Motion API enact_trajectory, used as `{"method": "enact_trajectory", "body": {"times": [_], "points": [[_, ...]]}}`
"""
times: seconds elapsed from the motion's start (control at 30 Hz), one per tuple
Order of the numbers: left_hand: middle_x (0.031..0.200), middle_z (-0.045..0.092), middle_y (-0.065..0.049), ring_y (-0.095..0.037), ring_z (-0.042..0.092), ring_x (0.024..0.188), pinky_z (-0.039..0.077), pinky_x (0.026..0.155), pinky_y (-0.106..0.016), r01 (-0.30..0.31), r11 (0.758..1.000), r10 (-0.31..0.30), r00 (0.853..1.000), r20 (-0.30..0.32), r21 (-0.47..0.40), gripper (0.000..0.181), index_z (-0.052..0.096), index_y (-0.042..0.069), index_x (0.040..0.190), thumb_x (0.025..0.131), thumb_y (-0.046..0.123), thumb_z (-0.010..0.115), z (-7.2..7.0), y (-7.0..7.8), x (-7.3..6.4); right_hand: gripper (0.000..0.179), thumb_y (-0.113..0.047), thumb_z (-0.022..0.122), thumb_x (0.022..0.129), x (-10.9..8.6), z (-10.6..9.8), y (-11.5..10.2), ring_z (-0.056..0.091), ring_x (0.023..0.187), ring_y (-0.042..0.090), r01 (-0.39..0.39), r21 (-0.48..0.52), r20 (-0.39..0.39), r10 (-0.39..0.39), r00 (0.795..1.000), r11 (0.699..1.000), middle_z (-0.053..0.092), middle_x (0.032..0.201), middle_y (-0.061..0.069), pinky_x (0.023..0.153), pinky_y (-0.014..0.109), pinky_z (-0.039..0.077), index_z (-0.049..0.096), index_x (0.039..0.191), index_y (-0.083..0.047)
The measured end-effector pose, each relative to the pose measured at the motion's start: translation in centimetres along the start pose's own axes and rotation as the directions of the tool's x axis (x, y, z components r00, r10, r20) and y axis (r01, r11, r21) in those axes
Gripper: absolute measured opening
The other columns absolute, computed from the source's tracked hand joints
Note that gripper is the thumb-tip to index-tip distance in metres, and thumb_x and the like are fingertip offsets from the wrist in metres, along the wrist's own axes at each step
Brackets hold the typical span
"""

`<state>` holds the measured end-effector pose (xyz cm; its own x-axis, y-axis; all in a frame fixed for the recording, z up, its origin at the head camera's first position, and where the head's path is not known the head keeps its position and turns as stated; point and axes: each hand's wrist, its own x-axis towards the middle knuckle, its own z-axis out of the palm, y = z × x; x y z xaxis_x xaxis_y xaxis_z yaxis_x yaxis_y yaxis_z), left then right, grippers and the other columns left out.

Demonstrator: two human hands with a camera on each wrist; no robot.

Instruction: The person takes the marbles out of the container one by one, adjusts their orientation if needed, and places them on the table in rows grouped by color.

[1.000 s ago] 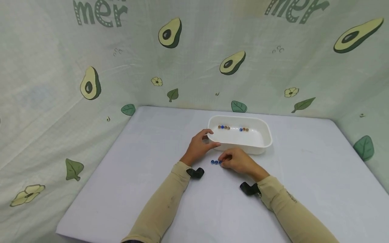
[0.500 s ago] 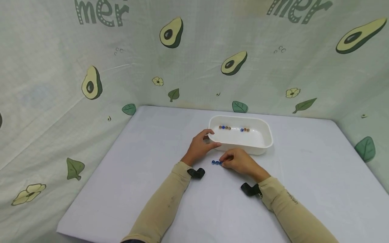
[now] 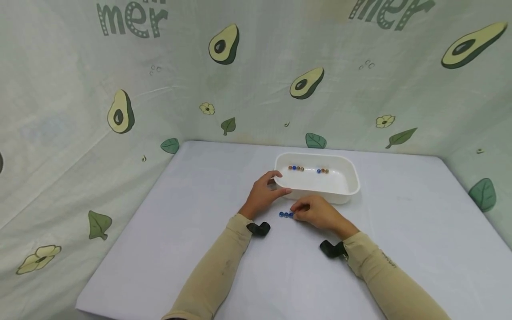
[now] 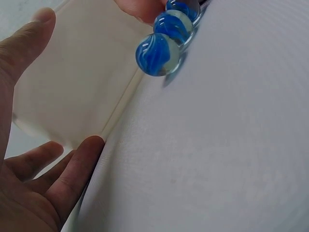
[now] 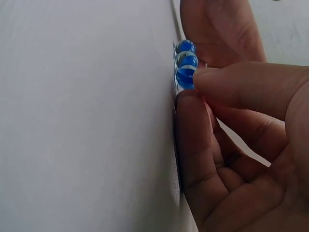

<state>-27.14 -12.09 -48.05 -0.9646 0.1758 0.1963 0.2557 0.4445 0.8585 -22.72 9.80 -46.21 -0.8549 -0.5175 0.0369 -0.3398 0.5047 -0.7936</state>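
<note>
Three blue swirled marbles lie touching in a short row on the table in front of a white tray [image 3: 340, 198]. My right hand [image 3: 318, 213] pinches the row's right-end marble [image 5: 185, 77] between thumb and index finger, partly covering it. The left-end marble [image 4: 157, 54] and the middle marble [image 4: 172, 26] are untouched. With its thumb on the front wall and its fingers round the left end, my left hand [image 3: 261, 195] grips the tray. Inside the tray, a row of several brown and blue marbles [image 3: 298, 168] sits left of a row of three [image 3: 322, 171].
A white cloth covers the table [image 3: 192, 213]. Behind it hangs a pale curtain [image 3: 256, 80] printed with avocados and leaves. A black wrist camera [image 3: 259, 229] sits on the left cuff, another wrist camera [image 3: 332, 250] on the right.
My right fingertips have eased very slightly to the right, showing a little more of the end marble. My left hand and the tray stay as they were.
</note>
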Motion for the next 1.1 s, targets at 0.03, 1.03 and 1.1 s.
{"method": "enact_trajectory", "body": {"times": [0.03, 1.03, 1.1], "points": [[0.140, 0.054, 0.004, -0.022, 0.056, 0.122, 0.048, 0.096, -0.045, -0.002, 1.000, 0.002, 1.000, 0.000, 0.001, 0.060, 0.058, 0.021, 0.125, 0.080, 0.053, 0.081, 0.0, 0.0, 0.0, 0.015, -0.010, 0.076, 0.086, -0.1, -0.1, 0.0, 0.061, 0.090, 0.017, -0.005, 0.001, 0.001, 0.005, 1.000, 1.000, 0.071, 0.092, -0.004, 0.082, 0.035, 0.050, 0.077, 0.101, -0.011], [0.140, 0.055, 0.003, -0.020, 0.057, 0.121, 0.050, 0.095, -0.044, 0.018, 1.000, -0.019, 1.000, -0.010, -0.007, 0.062, 0.057, 0.021, 0.125, 0.079, 0.055, 0.081, 0.1, 0.0, -0.1, 0.034, -0.030, 0.068, 0.097, -2.8, -5.6, -1.1, 0.068, 0.083, 0.027, -0.073, 0.146, 0.010, 0.072, 0.997, 0.987, 0.071, 0.097, 0.017, 0.079, 0.040, 0.055, 0.069, 0.114, 0.000], [0.140, 0.055, 0.002, -0.020, 0.057, 0.121, 0.050, 0.095, -0.044, 0.018, 1.000, -0.018, 1.000, -0.010, -0.007, 0.060, 0.057, 0.022, 0.123, 0.079, 0.054, 0.082, 0.2, 0.0, 0.0, 0.036, -0.030, 0.068, 0.097, -3.0, -6.2, -1.3, 0.068, 0.085, 0.031, -0.071, 0.175, 0.009, 0.071, 0.997, 0.982, 0.069, 0.103, 0.021, 0.080, 0.040, 0.056, 0.068, 0.116, 0.001]]}}
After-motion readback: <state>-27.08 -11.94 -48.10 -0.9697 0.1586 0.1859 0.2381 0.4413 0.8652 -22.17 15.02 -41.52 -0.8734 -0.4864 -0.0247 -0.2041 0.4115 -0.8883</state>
